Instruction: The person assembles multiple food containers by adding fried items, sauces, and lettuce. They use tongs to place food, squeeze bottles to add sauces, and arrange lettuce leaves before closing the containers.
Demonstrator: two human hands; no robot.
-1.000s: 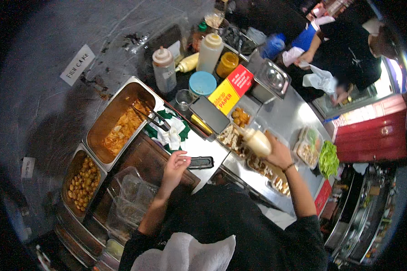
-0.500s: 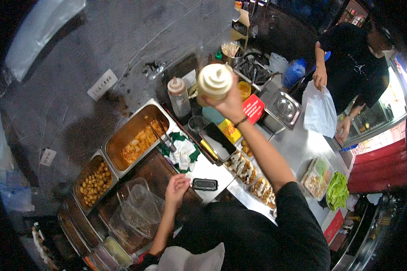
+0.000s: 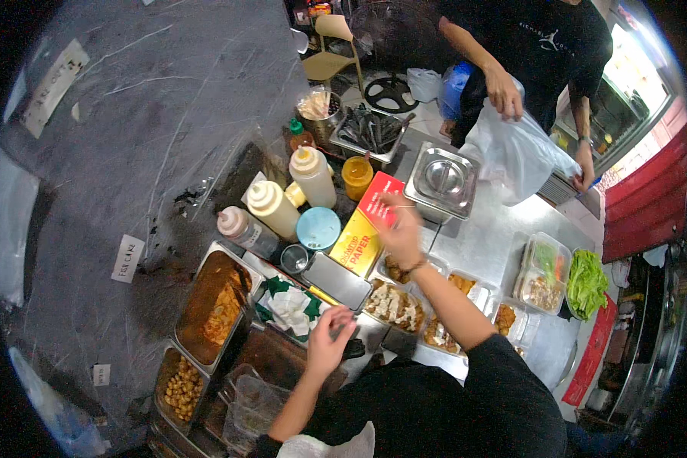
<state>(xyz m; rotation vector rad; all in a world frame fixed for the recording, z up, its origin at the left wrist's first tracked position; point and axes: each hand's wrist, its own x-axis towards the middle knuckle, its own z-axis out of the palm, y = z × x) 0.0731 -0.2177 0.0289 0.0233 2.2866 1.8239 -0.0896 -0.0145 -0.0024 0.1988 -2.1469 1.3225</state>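
My right hand [image 3: 401,233], smeared by motion, is over the red and yellow paper box [image 3: 359,246]. Its fingers look spread, with nothing visible in them. The cream-filled squeeze bottle [image 3: 275,210] stands between a brown-tinged squeeze bottle [image 3: 246,230] and a pale squeeze bottle [image 3: 313,177]. My left hand [image 3: 330,336], fingers loosely curled and apart, hovers beside a white-and-green cloth [image 3: 290,307] and a grey rectangular tray [image 3: 337,281]. No object shows in it. Under my right forearm are clear containers of fried food; one batch [image 3: 394,307] bears white sauce.
A lidded steel pan [image 3: 441,183], orange sauce jar [image 3: 356,177] and tongs tray [image 3: 370,133] line the far side. Food pans [image 3: 182,388] stand left. Across the counter, another person's hand [image 3: 504,93] holds a white plastic bag [image 3: 515,149]. Lettuce [image 3: 588,284] lies right.
My right hand has let go of the cream-filled squeeze bottle, which now stands among the others, and has drawn back rightward. My left hand has moved right. The view has shifted.
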